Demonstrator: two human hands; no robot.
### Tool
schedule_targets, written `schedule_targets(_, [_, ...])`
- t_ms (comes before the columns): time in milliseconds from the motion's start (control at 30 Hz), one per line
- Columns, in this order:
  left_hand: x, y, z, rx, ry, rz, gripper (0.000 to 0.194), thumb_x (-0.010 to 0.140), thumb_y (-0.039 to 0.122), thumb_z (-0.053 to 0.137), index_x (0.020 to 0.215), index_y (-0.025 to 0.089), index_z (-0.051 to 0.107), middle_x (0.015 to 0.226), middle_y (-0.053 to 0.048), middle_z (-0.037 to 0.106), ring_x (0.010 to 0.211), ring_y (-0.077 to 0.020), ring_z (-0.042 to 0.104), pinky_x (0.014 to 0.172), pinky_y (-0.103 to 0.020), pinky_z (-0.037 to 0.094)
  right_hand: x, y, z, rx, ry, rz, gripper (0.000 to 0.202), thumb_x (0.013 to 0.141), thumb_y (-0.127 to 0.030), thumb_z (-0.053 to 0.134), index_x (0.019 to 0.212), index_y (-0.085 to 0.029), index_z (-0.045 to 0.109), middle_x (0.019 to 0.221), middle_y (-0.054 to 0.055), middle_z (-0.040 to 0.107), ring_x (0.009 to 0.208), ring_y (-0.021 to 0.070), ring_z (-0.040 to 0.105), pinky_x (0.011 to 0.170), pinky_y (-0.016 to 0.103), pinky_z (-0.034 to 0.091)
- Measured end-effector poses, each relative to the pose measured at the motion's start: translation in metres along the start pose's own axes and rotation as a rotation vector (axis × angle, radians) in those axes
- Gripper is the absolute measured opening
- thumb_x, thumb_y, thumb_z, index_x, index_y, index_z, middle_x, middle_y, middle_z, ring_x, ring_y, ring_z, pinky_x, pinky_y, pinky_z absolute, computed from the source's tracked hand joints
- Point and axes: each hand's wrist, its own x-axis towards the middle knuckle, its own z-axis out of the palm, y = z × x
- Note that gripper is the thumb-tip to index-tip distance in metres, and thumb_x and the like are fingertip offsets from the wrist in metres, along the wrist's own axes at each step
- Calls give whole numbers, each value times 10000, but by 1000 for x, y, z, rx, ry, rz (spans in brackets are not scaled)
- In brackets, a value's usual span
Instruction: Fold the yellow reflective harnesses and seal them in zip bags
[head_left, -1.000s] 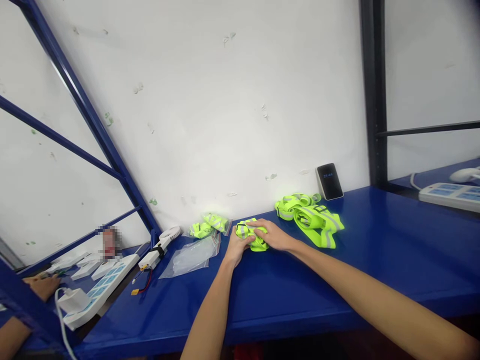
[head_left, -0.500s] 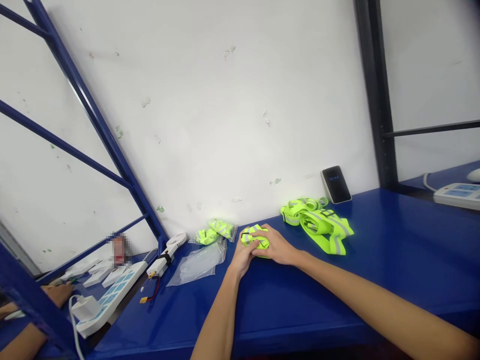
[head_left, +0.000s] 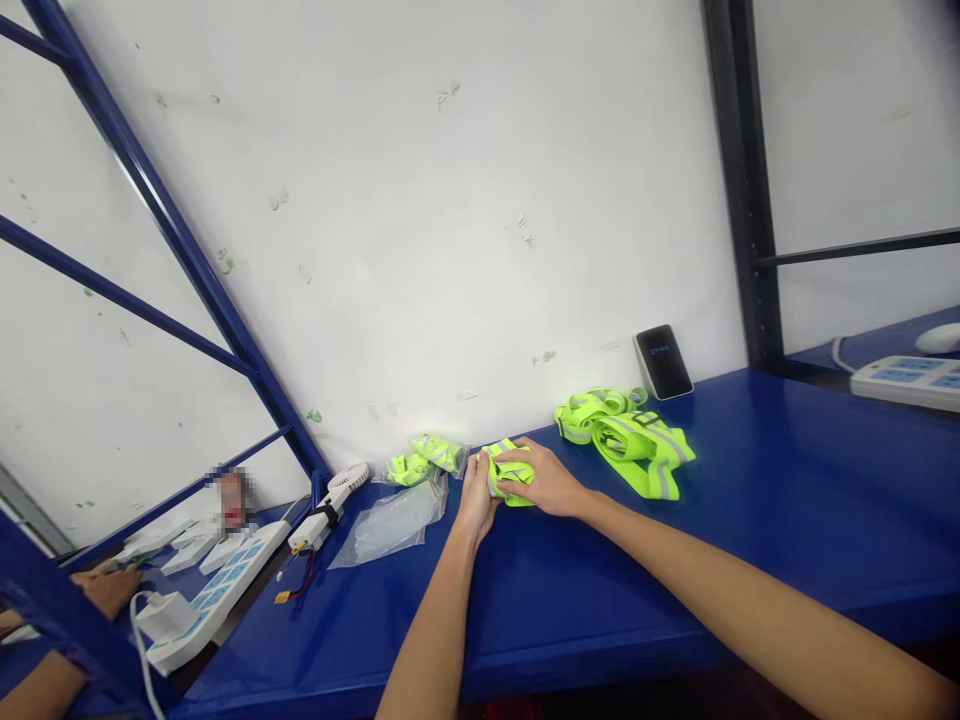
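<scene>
A folded bundle of neon yellow reflective strap (head_left: 511,470) is held between both hands above the blue table (head_left: 600,590). My left hand (head_left: 475,500) grips its left side. My right hand (head_left: 551,482) lies over its right side, fingers pressed on the front. To the right, a loose heap of the same strap (head_left: 645,450) with a black buckle rests near the wall. Left of my hands sit two small clear bags with neon strap inside (head_left: 435,452), and in front of them flat clear plastic bags (head_left: 390,525).
A white handheld fan (head_left: 349,480) and a battery pack with a wire lie at the left. Power strips (head_left: 225,600) stand beyond the blue rack post. A phone-like device (head_left: 664,362) leans on the wall. Another person's hand (head_left: 112,588) shows at far left.
The bundle has turned a little in my hands, and the fingers of my right hand have shifted over its front. The whole view has moved slightly.
</scene>
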Motion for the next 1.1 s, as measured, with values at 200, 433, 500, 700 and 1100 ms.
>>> schedule_targets(200, [4, -5, 2, 54, 115, 79, 492, 695, 604, 678, 828, 211, 413, 732, 60, 527, 605, -93, 542, 520, -196, 414, 1, -3, 3, 21, -38, -12, 573, 735, -215, 694, 1297, -241, 591, 1150, 93, 584, 1046, 250, 592, 945, 387, 450])
schedule_targets(433, [8, -10, -1, 208, 85, 295, 416, 818, 598, 557, 813, 205, 418, 766, 47, 484, 736, -101, 509, 720, -226, 429, 0, 1, 4, 51, -15, 82, 524, 778, -414, 697, 1274, -263, 618, 1433, 119, 415, 1312, 308, 427, 1088, 454, 320])
schedule_targets(500, [9, -13, -3, 272, 87, 311, 411, 848, 611, 505, 825, 211, 412, 770, 45, 466, 739, -105, 495, 724, -229, 419, 1, -1, 0, 66, -48, 95, 504, 788, -352, 685, 1280, -275, 613, 1424, 110, 426, 1315, 305, 424, 1094, 454, 309])
schedule_targets(700, [9, -12, -10, 406, 111, 314, 423, 883, 637, 405, 827, 218, 397, 772, 31, 455, 745, -124, 491, 732, -247, 418, 2, -10, 0, 37, -116, 100, 475, 755, -200, 645, 1222, -288, 660, 1189, 97, 548, 1222, 313, 494, 1030, 447, 366])
schedule_targets(1100, [-18, 8, -8, 828, 35, 425, 464, 949, 503, 367, 1313, 224, 442, 1317, -98, 503, 1262, -213, 456, 1087, -404, 335, 0, -5, -8, -53, 59, 39, 345, 729, -167, 584, 1013, -241, 766, 1090, 85, 613, 1146, 280, 545, 963, 369, 406])
